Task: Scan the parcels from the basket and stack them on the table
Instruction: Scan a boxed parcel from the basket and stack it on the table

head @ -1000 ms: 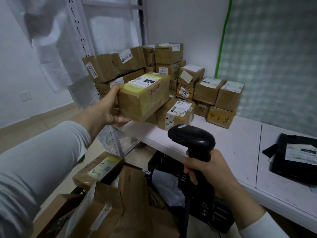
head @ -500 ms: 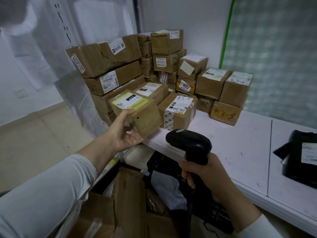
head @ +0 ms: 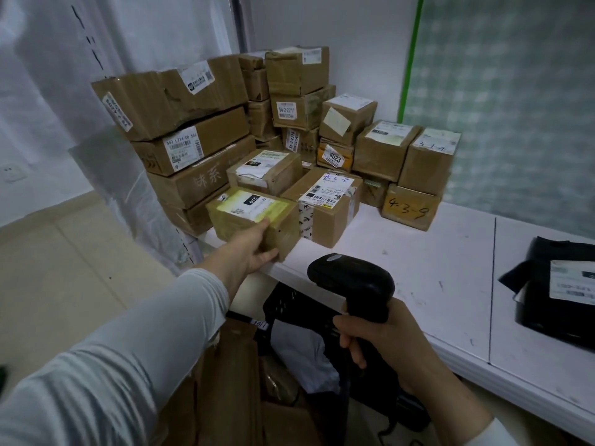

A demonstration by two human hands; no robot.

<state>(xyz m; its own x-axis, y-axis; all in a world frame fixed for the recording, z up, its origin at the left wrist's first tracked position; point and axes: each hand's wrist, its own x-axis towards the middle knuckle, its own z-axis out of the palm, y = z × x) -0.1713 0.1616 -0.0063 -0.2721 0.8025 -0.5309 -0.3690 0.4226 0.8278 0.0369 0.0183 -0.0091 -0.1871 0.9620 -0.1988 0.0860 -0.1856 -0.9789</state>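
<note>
Holding a parcel (head: 248,217), left hand (head: 254,249) seemingly rests it on table (head: 418,259).

Plain white wall (head: 354,33) at rear. Beige tiled floor (head: 64,268) at left, wall socket (head: 13,172) above it. Translucent plastic sheeting (head: 145,33) hangs left; checked panel (head: 515,91), green-edged, stands right. White table (head: 434,268), surface scuffed.

My left arm (head: 145,349) is extended forward, nearly straight. My left hand (head: 254,249) grips a parcel (head: 251,210) at its near corner, thumb on the top edge. My right hand (head: 383,336), nearer my body and rightward, is closed round the scanner (head: 354,278) handle.
</note>
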